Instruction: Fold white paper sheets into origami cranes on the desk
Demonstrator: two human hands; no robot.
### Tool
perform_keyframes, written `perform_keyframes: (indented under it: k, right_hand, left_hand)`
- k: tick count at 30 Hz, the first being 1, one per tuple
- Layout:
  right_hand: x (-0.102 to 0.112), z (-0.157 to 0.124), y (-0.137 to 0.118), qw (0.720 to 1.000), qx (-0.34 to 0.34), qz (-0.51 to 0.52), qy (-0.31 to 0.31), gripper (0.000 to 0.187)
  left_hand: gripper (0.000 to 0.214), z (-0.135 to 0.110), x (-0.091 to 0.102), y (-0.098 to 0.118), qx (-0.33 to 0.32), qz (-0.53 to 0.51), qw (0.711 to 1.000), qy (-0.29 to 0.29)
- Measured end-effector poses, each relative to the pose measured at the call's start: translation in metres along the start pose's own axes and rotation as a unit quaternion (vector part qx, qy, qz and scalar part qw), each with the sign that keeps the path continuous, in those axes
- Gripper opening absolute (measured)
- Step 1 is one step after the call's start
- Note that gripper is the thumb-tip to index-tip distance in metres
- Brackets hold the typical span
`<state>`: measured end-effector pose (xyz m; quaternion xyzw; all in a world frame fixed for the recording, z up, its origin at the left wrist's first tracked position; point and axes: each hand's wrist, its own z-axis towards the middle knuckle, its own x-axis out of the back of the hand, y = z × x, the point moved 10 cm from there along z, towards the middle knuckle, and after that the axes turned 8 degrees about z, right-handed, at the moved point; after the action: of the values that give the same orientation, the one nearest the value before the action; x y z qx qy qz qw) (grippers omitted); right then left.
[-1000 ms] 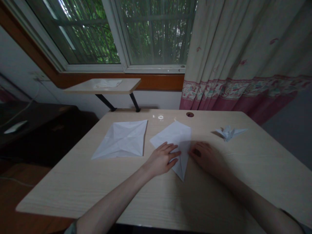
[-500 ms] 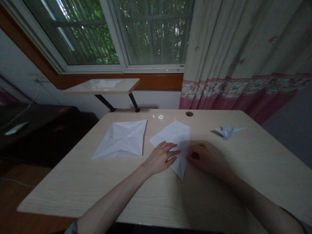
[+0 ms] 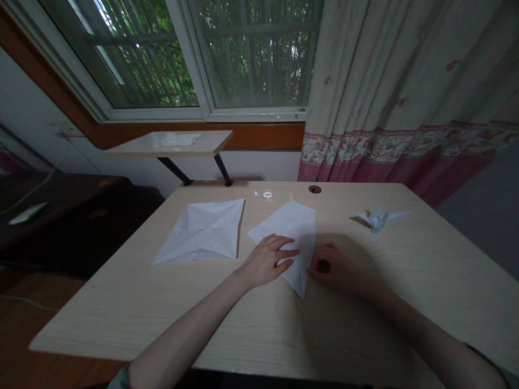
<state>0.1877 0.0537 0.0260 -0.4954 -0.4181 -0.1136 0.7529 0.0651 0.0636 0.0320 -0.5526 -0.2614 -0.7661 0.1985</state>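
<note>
A partly folded sheet of white paper (image 3: 302, 219) lies on the table, its narrow point toward me and a crease running up from that point. My left hand (image 3: 267, 262) rests flat on its left part, fingers stretched out and slightly spread. At the paper's right edge is my right hand (image 3: 334, 267), its fingers curled and thumb and fingertips closed at the edge near the lower point. The exact pinch is partly hidden by the hand itself. To the left lies another white sheet (image 3: 206, 229), unfolded and crossed with creases.
A folded paper crane (image 3: 379, 219) sits at the right on the wooden table (image 3: 243, 335). A small raised shelf (image 3: 138, 143) with white paper (image 3: 178, 139) stands at the back left. Near the back edge is a round cable hole (image 3: 315, 189). A curtain (image 3: 365, 108) hangs behind.
My right hand has slid slightly toward me along the paper's right edge. My left hand and the paper have stayed almost in place.
</note>
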Motion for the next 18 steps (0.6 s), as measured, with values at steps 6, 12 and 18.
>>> perform_keyframes:
  k: [6, 12, 18]
  right_hand:
    - [-0.007, -0.001, -0.007, 1.0, 0.008, 0.017, -0.023, 0.019]
    - [-0.015, -0.002, -0.009, 0.999, 0.002, 0.037, -0.034, 0.019]
    - [-0.016, -0.005, -0.019, 0.997, 0.002, 0.064, -0.045, 0.022]
  left_hand:
    - [0.03, 0.0, 0.0, -0.001, 0.006, -0.005, 1.0, -0.002]
    - [0.03, 0.001, 0.001, -0.002, 0.001, -0.012, 1.0, 0.004]
    - [0.03, 0.001, 0.001, -0.002, -0.006, -0.017, 1.0, -0.004]
